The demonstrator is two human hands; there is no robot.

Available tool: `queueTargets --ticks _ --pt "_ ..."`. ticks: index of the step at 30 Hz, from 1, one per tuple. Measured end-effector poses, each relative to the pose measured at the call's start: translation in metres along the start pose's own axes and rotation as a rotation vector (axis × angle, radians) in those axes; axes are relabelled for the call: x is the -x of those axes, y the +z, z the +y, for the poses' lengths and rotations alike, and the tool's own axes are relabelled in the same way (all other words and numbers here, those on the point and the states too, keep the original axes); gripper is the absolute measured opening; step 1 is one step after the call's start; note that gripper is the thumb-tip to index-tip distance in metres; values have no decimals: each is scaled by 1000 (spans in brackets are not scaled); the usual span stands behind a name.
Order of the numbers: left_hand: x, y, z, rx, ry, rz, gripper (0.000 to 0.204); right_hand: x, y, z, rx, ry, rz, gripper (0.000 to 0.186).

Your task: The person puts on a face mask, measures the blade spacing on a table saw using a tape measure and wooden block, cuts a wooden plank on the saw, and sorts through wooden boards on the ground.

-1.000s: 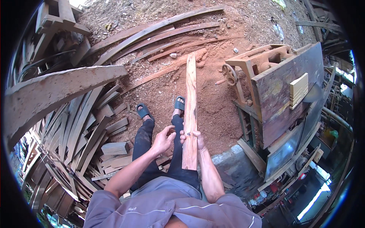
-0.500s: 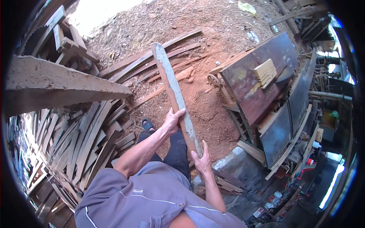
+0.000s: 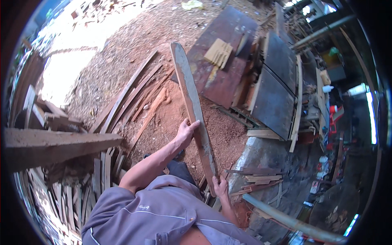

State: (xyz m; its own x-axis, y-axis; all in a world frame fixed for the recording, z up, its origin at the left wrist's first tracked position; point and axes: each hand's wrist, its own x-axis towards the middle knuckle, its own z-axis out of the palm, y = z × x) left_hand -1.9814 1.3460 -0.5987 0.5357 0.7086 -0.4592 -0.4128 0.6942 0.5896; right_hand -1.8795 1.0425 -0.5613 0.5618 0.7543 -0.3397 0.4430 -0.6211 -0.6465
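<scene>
The plank (image 3: 189, 87) lies in both hands at the centre of the frame, its long axis running from upper centre down and slightly right. The left hand (image 3: 188, 130) grips its left edge near mid-length, nearer the rounded far tip; the right hand (image 3: 221, 186) is closed on the right edge near the lower end. The far part overlaps a corner of the reddish tabletop (image 3: 228, 26) at upper centre. No writing shows on the plank; the shirt (image 3: 163, 218), lower centre, bears a small oval badge (image 3: 142, 207).

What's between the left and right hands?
In the head view, a stretch of the brown-and-gray plank runs from the left hand to the right hand.
</scene>
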Motion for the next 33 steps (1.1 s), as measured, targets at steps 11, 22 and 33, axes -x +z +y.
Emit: queueTargets --ticks 11,22,33 --pt "-51 71 -83 -139 -294 -244 38 41 28 47 -55 208 187 44" --pt "-103 -16 -52 -1361 276 27 82 -79 141 -53 -296 191 172 69" --pt "-70 30 -10 -1635 157 -28 77 -113 155 -72 -320 152 308 74"
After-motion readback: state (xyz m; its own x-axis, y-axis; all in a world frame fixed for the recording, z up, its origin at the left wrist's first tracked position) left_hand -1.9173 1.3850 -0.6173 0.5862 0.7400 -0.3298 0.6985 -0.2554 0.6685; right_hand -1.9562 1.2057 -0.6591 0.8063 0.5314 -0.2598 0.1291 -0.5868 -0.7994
